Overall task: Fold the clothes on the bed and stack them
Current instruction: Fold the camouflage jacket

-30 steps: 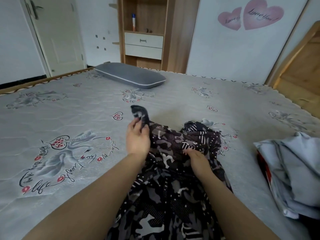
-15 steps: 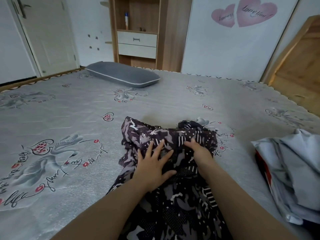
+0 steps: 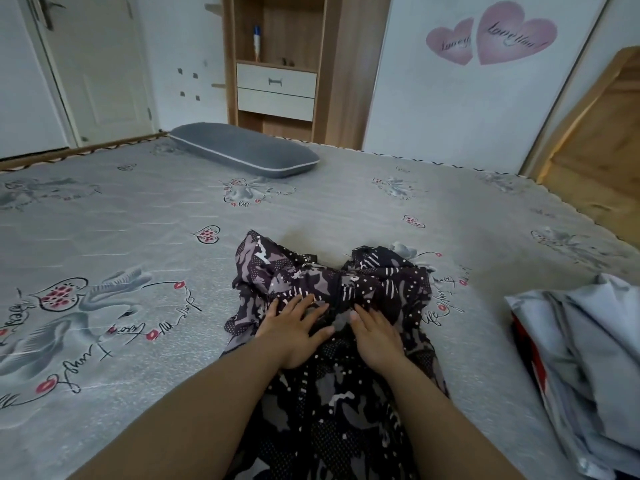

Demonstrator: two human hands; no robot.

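Note:
A dark camouflage-patterned garment (image 3: pixel 332 282) lies crumpled on the grey printed bed (image 3: pixel 138 237), running from the middle toward me. My left hand (image 3: pixel 294 329) lies flat on its left part with fingers spread and straight. My right hand (image 3: pixel 375 336) presses flat on the cloth just beside it, fingers together. Neither hand grips the fabric. The garment's near end is hidden under my forearms.
A heap of light grey clothes (image 3: pixel 588 358) with a red item beneath lies at the right edge. A grey pillow (image 3: pixel 242 150) sits at the far side of the bed. Beyond stand a wooden shelf unit (image 3: pixel 277 64) and a door (image 3: pixel 97 64).
My left hand let go of the raised corner of the garment and came down flat on it. Both hands have slid toward me over the cloth; the right moved next to the left.

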